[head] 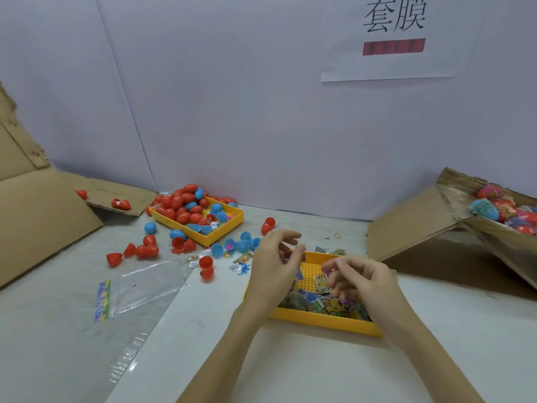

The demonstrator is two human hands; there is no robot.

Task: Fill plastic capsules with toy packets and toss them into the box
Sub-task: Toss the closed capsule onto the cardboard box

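Two hands work over the near tray (319,321): the right hand (360,282) pinches a packet (321,282), the left hand (276,263) seemingly grips a red capsule half. Next: stuff, close, toss into the box (479,228).

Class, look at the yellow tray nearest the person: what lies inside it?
Inside the near yellow tray lies a heap of small toy packets along its front, with bare perforated floor behind. The left hand and right hand cover parts of it.

A white paper sign (401,39) on the wall reads "套膜" in black.
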